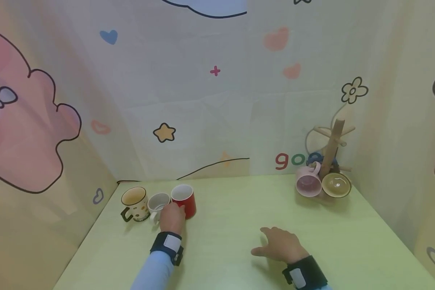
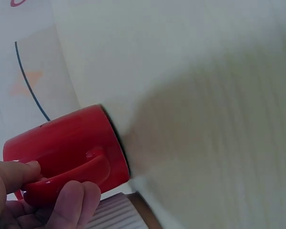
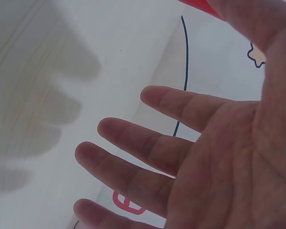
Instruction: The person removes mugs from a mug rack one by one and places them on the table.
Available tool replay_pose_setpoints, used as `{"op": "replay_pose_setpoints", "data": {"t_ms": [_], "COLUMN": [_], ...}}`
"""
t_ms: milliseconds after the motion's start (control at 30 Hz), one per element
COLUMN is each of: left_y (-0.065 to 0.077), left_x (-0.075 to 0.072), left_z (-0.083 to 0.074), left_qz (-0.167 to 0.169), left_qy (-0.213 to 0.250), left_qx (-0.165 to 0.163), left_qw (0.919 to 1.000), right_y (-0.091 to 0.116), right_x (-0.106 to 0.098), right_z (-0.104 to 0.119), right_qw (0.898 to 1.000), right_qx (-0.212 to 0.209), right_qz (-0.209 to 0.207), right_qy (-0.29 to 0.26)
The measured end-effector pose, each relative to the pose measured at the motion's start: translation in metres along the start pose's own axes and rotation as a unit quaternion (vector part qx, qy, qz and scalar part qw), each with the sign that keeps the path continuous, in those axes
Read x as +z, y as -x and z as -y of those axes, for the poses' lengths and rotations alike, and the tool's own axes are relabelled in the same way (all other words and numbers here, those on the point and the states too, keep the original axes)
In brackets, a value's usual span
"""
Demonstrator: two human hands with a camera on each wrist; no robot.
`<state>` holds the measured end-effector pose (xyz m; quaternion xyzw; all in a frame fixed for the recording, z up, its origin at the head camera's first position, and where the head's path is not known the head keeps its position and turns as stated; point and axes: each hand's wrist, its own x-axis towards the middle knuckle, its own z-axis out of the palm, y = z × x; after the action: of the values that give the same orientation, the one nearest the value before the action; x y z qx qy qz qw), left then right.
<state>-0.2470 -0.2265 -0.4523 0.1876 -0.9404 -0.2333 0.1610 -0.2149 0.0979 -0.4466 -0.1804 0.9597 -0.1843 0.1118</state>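
Observation:
My left hand (image 1: pixel 172 219) grips the handle of a red mug (image 1: pixel 189 204) with a white inside. In the left wrist view the thumb lies on top of the red handle (image 2: pixel 69 179) and the fingers curl under it. Left of the red mug stands a white mug (image 1: pixel 158 200), partly covered by my hand. Further left is a cream spotted mug (image 1: pixel 135 203) with a dark handle. My right hand (image 1: pixel 280 243) hovers over the table with fingers spread and nothing in them; its bare palm (image 3: pixel 229 162) fills much of the right wrist view.
At the back right stands a wooden mug tree (image 1: pixel 333 147). A pink mug (image 1: pixel 308 182) and a yellowish mug (image 1: pixel 336 185) hang low on it, with something blue behind. The pale table (image 1: pixel 232 217) meets a printed cloth backdrop (image 1: pixel 217 121) at its rear and sides.

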Motion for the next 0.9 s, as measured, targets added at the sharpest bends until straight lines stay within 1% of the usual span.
{"op": "replay_pose_setpoints", "data": {"t_ms": [200, 300, 467, 633, 767, 900], "left_y": [0.0014, 0.0009, 0.0022, 0.0031, 0.0027, 0.0032], "left_x": [0.0004, 0.0012, 0.0006, 0.0003, -0.0001, -0.0019], "left_z": [0.0021, 0.0029, 0.0027, 0.0024, 0.0028, 0.0026], "left_qz": [0.015, 0.016, 0.013, 0.009, 0.015, 0.028], "left_qy": [0.027, 0.038, 0.032, 0.011, 0.001, -0.003], "left_qx": [-0.026, -0.030, -0.018, -0.003, 0.002, 0.002], "left_qw": [0.9992, 0.9987, 0.9992, 0.9999, 0.9999, 0.9996], "right_y": [-0.0010, -0.0002, 0.0018, 0.0026, 0.0023, 0.0012], "right_x": [0.0012, 0.0014, 0.0016, 0.0022, 0.0032, 0.0040], "right_z": [-0.0005, 0.0003, 0.0020, 0.0023, 0.0015, -0.0001], "right_qw": [1.000, 1.000, 1.000, 1.000, 1.000, 1.000], "right_qx": [0.004, 0.003, 0.001, 0.000, 0.001, 0.000], "right_qz": [0.009, 0.009, 0.004, 0.002, 0.003, 0.002], "right_qy": [-0.001, -0.004, -0.006, -0.005, -0.004, -0.005]}}
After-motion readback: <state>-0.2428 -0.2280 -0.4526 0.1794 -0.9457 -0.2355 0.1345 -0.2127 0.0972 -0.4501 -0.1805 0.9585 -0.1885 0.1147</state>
